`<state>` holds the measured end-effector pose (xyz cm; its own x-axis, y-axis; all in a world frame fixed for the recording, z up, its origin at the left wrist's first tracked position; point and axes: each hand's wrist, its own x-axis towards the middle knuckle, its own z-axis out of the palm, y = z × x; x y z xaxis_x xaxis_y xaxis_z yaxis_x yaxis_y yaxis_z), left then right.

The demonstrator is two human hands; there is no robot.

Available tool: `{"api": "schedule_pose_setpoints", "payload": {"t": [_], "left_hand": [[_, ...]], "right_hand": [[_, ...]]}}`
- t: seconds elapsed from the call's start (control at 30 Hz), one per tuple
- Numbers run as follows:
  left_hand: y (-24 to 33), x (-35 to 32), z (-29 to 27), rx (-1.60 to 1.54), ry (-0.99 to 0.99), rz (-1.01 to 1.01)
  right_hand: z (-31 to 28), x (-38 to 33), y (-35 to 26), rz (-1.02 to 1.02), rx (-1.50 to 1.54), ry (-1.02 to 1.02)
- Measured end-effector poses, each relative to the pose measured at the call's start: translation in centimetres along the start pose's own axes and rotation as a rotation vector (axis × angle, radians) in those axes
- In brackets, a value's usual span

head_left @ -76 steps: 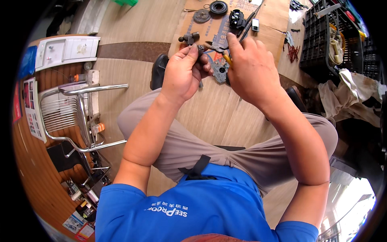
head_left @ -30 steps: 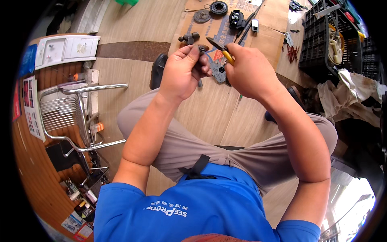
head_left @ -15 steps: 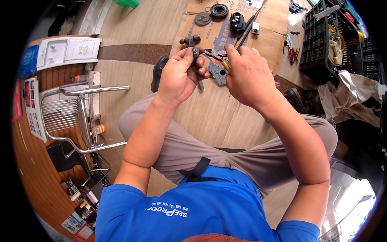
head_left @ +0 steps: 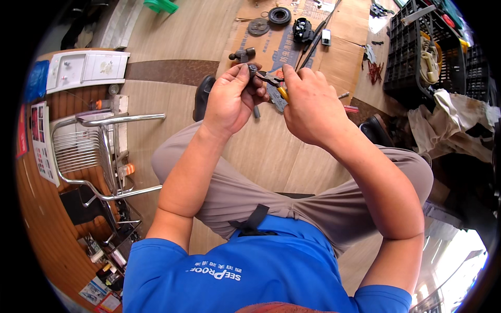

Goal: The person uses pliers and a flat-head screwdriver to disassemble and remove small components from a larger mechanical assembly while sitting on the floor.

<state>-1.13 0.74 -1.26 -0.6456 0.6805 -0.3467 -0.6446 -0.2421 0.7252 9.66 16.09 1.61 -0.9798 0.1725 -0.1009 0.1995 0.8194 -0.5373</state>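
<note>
- Left hand [head_left: 232, 99]: thumb and fingers pinched on a small dark metal part [head_left: 253, 69].
- Right hand [head_left: 313, 104], just right: closed around yellow-handled pliers [head_left: 271, 80], tips at the part; whether they touch it I cannot tell.
- Just beyond the left hand: a hammer [head_left: 243, 54].
- Farther, on cardboard [head_left: 343, 60]: a grey disc [head_left: 258, 27].
- Far right: a black crate [head_left: 409, 62].

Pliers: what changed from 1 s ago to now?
The right hand moved the pliers left and toward the body, tips now close to the dark part in the left hand. Both hands kept hold; the hammer stayed put.
</note>
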Motion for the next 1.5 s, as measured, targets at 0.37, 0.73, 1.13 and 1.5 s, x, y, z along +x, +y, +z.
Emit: {"api": "schedule_pose_setpoints", "payload": {"t": [0.37, 0.73, 1.13, 1.5], "left_hand": [[-0.5, 0.2, -0.2, 0.085, 0.020, 0.051], [-1.0, 0.4, 0.1, 0.216, 0.082, 0.186], [-1.0, 0.5, 0.1, 0.319, 0.092, 0.235], [-1.2, 0.4, 0.1, 0.484, 0.099, 0.356]], "right_hand": [[-0.6, 0.0, 0.0, 0.055, 0.040, -0.066], [-0.4, -0.1, 0.0, 0.062, 0.028, -0.041], [-0.7, 0.0, -0.4, 0.054, 0.011, -0.017], [-0.2, 0.3, -0.2, 0.026, 0.007, 0.006]]}}
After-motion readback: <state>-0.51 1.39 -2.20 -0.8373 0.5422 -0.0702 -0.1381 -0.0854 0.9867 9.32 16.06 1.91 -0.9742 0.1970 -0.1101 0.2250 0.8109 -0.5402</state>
